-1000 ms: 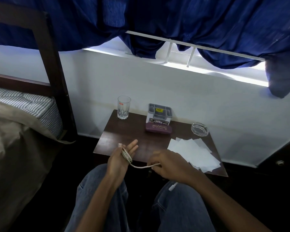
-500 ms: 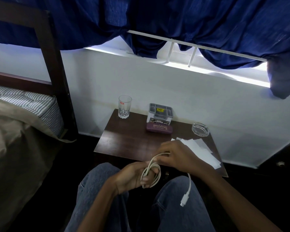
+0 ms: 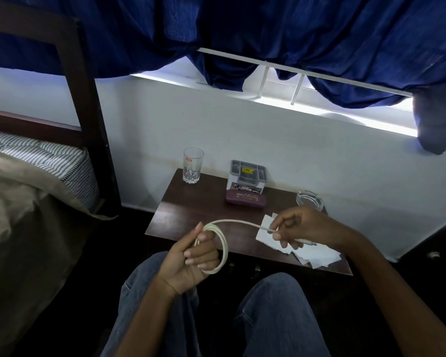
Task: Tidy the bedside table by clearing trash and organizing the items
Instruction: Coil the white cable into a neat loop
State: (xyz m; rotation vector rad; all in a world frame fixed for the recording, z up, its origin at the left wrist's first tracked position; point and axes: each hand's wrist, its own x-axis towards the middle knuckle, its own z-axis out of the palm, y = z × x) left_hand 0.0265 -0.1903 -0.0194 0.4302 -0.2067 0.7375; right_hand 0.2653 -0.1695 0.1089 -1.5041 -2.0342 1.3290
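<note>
A white charging cable (image 3: 223,243) is coiled in loops around the fingers of my left hand (image 3: 191,261), held just in front of the dark wooden bedside table (image 3: 191,215). My right hand (image 3: 299,228) pinches the cable's free end near its plug, out to the right above several white paper sheets (image 3: 317,256). On the table stand a clear drinking glass (image 3: 192,164) at the back left, a grey organizer box (image 3: 247,176) at the back middle, a maroon glasses case (image 3: 245,198) in front of it, and a glass ashtray (image 3: 309,199) at the back right.
A bed with a striped mattress (image 3: 49,158) and beige cover lies to the left, with a dark wooden bedpost (image 3: 88,104) beside the table. Blue curtains (image 3: 268,29) hang over the window above the white wall. My knees in jeans (image 3: 268,318) sit below the table's front edge.
My right hand has drawn the cable's free end up and out to the right, from hanging near my lap. My left hand keeps the coil and has lifted slightly toward the table.
</note>
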